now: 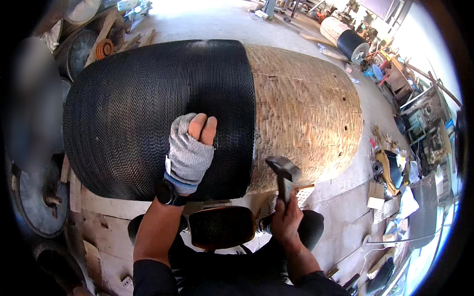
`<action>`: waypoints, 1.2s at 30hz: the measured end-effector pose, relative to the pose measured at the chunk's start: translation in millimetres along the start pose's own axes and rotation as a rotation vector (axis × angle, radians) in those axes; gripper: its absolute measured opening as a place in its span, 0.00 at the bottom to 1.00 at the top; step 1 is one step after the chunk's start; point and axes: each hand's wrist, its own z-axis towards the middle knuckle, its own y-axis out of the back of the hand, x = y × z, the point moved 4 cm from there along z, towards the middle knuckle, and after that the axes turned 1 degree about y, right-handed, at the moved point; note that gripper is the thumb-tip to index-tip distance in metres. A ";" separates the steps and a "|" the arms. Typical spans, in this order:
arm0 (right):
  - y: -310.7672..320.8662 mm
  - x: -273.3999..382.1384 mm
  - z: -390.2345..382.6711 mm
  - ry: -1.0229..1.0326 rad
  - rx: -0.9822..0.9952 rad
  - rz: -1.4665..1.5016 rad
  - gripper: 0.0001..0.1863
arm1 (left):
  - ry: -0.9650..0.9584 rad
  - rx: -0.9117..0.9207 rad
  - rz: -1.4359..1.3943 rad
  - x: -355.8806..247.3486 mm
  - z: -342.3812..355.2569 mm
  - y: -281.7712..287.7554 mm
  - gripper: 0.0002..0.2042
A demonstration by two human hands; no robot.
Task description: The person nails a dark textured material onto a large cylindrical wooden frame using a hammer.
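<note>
A large horizontal roller is half covered in black, finely ridged material (118,113); its right half is a pale brown, dimpled bare surface (308,113). My left hand (192,153), in a grey fingerless glove with a dark watch at the wrist, is curled on the black part near the dividing edge; what it holds, if anything, is hidden. My right hand (287,219) grips the handle of a hammer (284,167), whose metal head is over the lower pale part, right of the dividing edge. A dark padded seat or box (221,227) sits between my knees.
Metal discs (42,197) and wooden boards line the left. A second, smaller roller (345,42) lies on the floor (197,22) at back right. Scraps, cardboard (375,195), tools and metal parts are piled along the right side. An orange coil (104,48) is at back left.
</note>
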 end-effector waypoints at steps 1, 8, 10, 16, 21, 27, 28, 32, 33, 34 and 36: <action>8.8 9.7 4.9 0.077 -0.030 0.125 0.10 | 0.006 -0.009 0.008 0.1 -0.1 -0.8 0.23; -10.6 -19.2 -3.6 -0.159 0.155 0.009 0.06 | 0.034 -0.007 0.061 2.2 3.0 -3.8 0.21; 11.1 4.9 4.6 0.080 -0.005 0.011 0.06 | 0.004 -0.004 0.069 -2.6 12.3 -3.3 0.23; -17.6 -27.4 0.8 0.008 0.090 -0.061 0.11 | 0.069 -0.014 0.109 6.3 9.7 -8.0 0.23; -9.5 -48.5 -40.9 -0.183 0.155 0.109 0.10 | 0.073 0.027 0.150 -7.0 15.5 -3.1 0.23; -3.4 -55.5 -63.9 -0.219 0.161 0.193 0.10 | 0.071 0.062 -0.368 -94.2 -30.4 18.9 0.22; -4.9 -56.4 -63.9 -0.221 0.168 0.215 0.10 | 0.066 0.084 -0.391 -111.6 -40.2 20.2 0.24; -2.3 -51.0 -61.0 -0.230 0.202 0.210 0.10 | 0.228 0.181 -0.485 -130.4 -76.1 -1.6 0.29; -2.0 -52.1 -60.8 -0.223 0.202 0.211 0.10 | 0.229 0.201 -0.494 -131.5 -76.3 -2.8 0.29; -1.8 -53.1 -60.4 -0.216 0.201 0.213 0.10 | 0.231 0.220 -0.502 -131.6 -74.9 -2.6 0.30; -2.1 -54.8 -60.8 -0.207 0.200 0.215 0.10 | 0.232 0.254 -0.509 -130.9 -72.7 -2.8 0.31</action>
